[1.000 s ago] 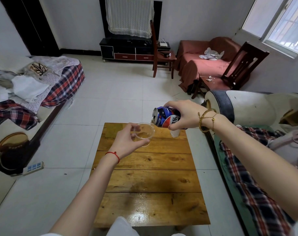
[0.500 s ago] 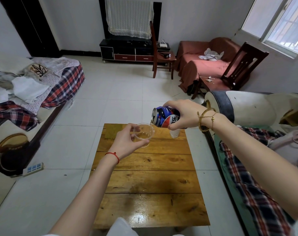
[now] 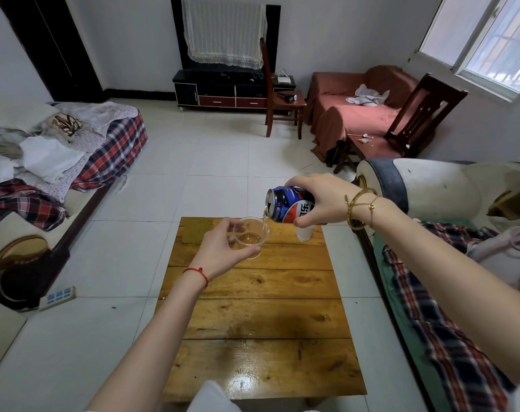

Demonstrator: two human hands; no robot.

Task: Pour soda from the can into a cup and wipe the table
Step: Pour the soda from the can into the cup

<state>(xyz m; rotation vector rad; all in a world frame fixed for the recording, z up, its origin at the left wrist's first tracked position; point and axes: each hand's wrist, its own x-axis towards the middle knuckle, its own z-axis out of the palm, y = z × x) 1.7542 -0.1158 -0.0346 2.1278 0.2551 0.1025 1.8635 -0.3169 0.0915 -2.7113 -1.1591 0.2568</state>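
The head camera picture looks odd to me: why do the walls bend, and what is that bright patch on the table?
In the head view, the wide-angle lens bows the room's edges, so the window leans. The bright patch is glare on the glossy near end of the table, probably window light. The can and cup look sharp.

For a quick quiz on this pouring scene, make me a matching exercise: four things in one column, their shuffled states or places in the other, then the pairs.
Things:
1. soda can
2. clear cup
3. white cup
4. green cloth

States or places:
A. lying flat at the table's far left corner
B. tipped sideways in the right hand
C. standing on the wooden table below the right hand
D. held in the left hand, with some brown soda inside

Pairs: 1-B, 2-D, 3-C, 4-A
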